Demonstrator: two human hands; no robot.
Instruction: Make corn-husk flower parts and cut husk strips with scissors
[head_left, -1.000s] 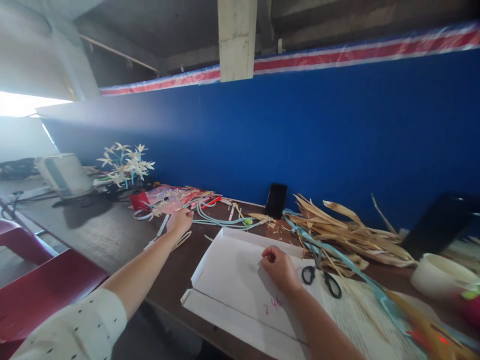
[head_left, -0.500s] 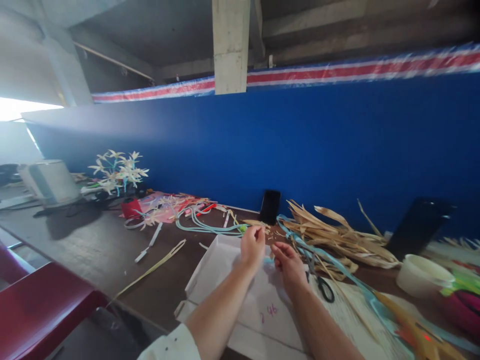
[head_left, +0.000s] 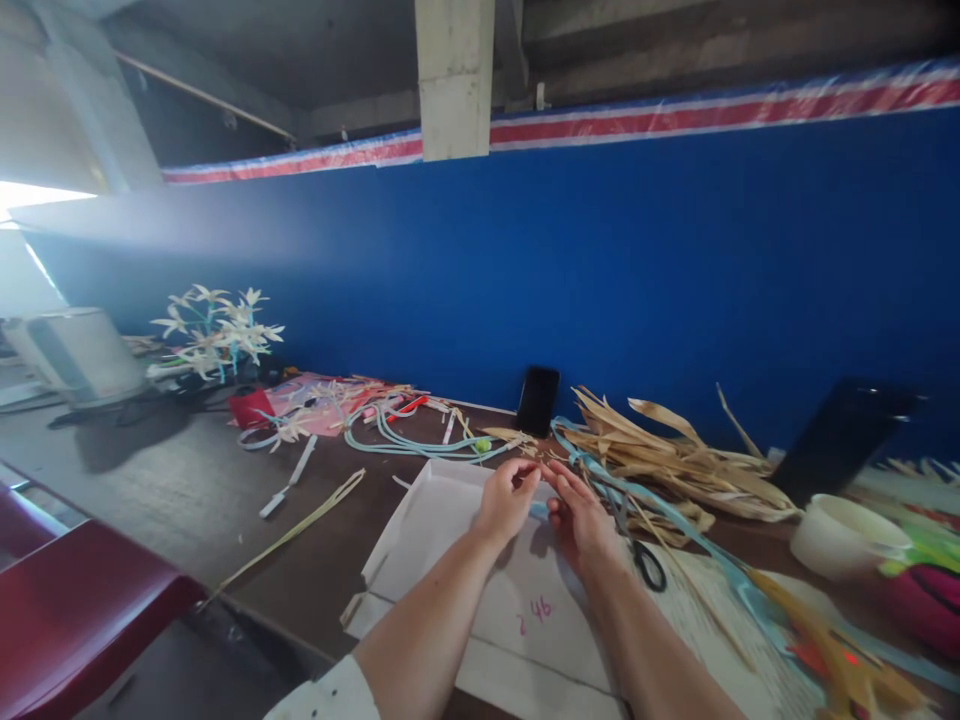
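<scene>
My left hand [head_left: 509, 499] and my right hand [head_left: 579, 511] meet at the fingertips above a white cardboard box lid [head_left: 442, 530]. Both are closed in a pinch. Whatever lies between the fingers is too small to make out. Pink handwritten digits [head_left: 534, 613] mark the lid between my forearms. Just right of my right hand lie black-handled scissors [head_left: 649, 567]. Beyond them spreads a heap of dried husk leaves [head_left: 660, 455].
A dark phone [head_left: 538, 401] leans on the blue partition [head_left: 360, 280]. Pale blue cords [head_left: 405, 443], a husk-flower arrangement [head_left: 225, 330], a kettle [head_left: 79, 350] and a long straw strip [head_left: 292, 535] are leftward. A white tub [head_left: 840, 540] stands right; a red chair [head_left: 90, 610] is front left.
My two hands have come together, fingertips now meeting where a gap showed before. My left hand has turned from a fist-like pose so its thumb and finger show. The view has shifted slightly.
</scene>
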